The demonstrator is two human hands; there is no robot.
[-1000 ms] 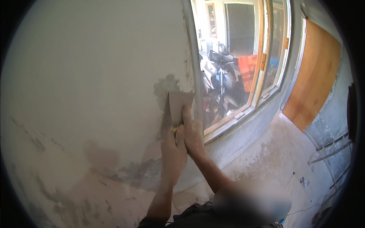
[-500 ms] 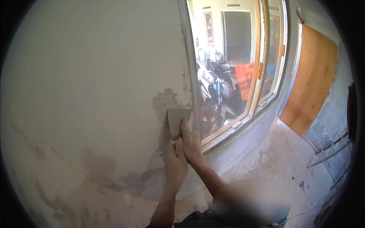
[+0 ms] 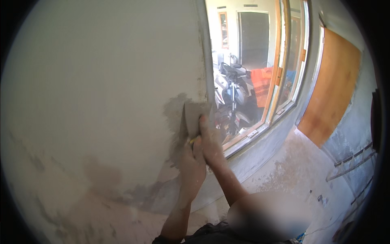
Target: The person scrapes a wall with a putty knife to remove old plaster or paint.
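A broad flat putty knife (image 3: 194,116) lies against the wall, its wide edge up, beside the window's left edge. Below the blade my left hand (image 3: 191,166) is wrapped round the handle, of which a yellowish bit shows. My right hand (image 3: 210,144) grips from the right, one finger pressed on the blade's face. Damp grey filler (image 3: 174,106) spreads in an uneven patch to the left of the blade and down past my left hand. The right hand's other fingers are partly hidden.
The window frame (image 3: 266,122) stands close on the right; through it show a parked motorcycle (image 3: 233,87) and an orange cloth (image 3: 262,83). Farther right are an orange-brown wooden panel (image 3: 333,85) and a ladder-like frame (image 3: 351,166). A blurred round shape (image 3: 270,215) covers the bottom.
Both hands and the putty knife have moved up and slightly right along the wall, toward the window's edge. The grip looks the same.
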